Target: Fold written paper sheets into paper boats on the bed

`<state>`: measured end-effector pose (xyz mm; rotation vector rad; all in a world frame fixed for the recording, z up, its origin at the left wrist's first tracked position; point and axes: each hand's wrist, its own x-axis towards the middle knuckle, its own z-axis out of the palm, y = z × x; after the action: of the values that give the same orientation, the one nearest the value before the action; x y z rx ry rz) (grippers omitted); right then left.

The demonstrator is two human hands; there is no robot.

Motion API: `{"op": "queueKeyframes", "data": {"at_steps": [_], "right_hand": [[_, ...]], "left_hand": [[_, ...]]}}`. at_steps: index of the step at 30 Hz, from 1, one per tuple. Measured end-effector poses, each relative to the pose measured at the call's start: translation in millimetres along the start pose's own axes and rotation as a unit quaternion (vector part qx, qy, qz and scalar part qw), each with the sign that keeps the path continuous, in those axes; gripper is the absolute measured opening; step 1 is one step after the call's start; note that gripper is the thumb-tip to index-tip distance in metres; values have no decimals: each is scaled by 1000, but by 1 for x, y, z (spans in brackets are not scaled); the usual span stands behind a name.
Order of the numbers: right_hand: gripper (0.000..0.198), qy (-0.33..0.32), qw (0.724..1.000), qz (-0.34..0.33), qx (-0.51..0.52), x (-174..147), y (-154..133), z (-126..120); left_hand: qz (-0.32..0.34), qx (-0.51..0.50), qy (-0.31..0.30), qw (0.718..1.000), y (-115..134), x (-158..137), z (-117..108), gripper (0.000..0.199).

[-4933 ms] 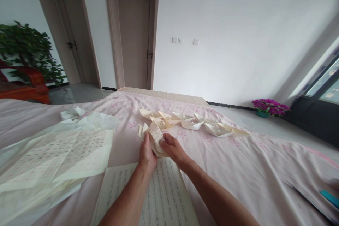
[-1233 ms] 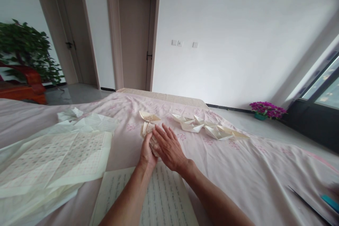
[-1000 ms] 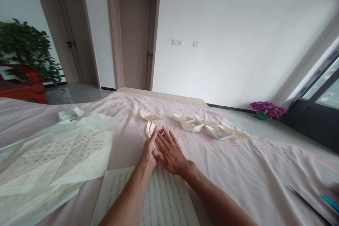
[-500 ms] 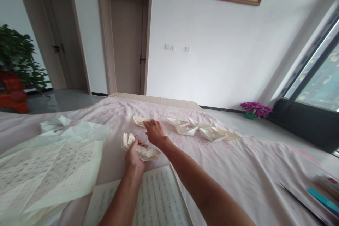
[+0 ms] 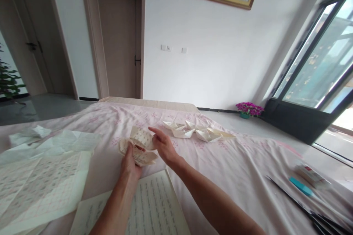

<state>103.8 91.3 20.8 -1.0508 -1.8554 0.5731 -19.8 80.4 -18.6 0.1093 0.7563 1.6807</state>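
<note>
My left hand [image 5: 131,163] is closed around a bundle of folded, printed papers [image 5: 143,158], thumb on top. Just above the bundle, my right hand [image 5: 164,145] pinches the right edge of another folded paper [image 5: 142,137], its index finger stretched out to the left. That paper is raised and stands close against the bundle; whether the two touch I cannot tell. Right of my right hand, several folded paper boats [image 5: 183,132] rest in a cluster on the pink flowered cloth [image 5: 226,176]. Beneath my forearms lies a flat written sheet [image 5: 153,198].
Large printed sheets [image 5: 52,183] and crumpled thin paper [image 5: 68,140] spread over the left side. At the right lie black scissors [image 5: 292,200], a turquoise object [image 5: 300,186] and a small white box [image 5: 311,174]. The cloth's far edge borders a beige strip [image 5: 154,103].
My right hand has picked up the folded paper from the cloth and brought it to the bundle in my left hand. The view has turned to the right.
</note>
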Motion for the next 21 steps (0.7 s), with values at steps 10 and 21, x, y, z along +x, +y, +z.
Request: {"op": "queueKeyframes", "data": {"at_steps": [10,21], "right_hand": [[55,-82,963,-40,-252,-50,-39,-17],[45,-110,955,-55,-270,-56,-39,-14]], "left_hand": [[-35,57,-6,998,-5,-10,6,31],[3,137,58,989,-13,-15,6,34]]}}
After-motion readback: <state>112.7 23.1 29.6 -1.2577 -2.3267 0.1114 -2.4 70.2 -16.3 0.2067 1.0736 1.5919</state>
